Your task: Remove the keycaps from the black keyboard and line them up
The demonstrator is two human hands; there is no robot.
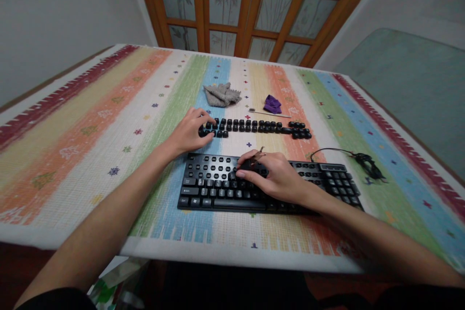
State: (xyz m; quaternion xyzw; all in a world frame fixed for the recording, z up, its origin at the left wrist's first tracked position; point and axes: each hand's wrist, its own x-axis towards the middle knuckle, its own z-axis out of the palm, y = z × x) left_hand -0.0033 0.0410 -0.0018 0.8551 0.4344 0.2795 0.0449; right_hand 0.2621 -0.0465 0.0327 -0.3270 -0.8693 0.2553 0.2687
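from where i stand, the black keyboard [234,203] lies square and close on the bench [83,179], so both arms reach it easily; its upper rows show mostly bare stems, while the lower rows and number pad wear their caps. loose keycaps [260,129] sit just beyond in long rows, probably to keep their order matching the board. the left hand [192,131] is spread over the rows' left end, thumb and forefinger parted among the caps. the right hand [279,174] curls above the keyboard, a thin tool [259,155] tucked between its fingers, perhaps to keep it ready; whether its thumb and forefinger also nip a cap, i cannot tell. grey cloth [222,96], purple cloth [272,104] and brush [252,110] lie farther off, seemingly out of the way
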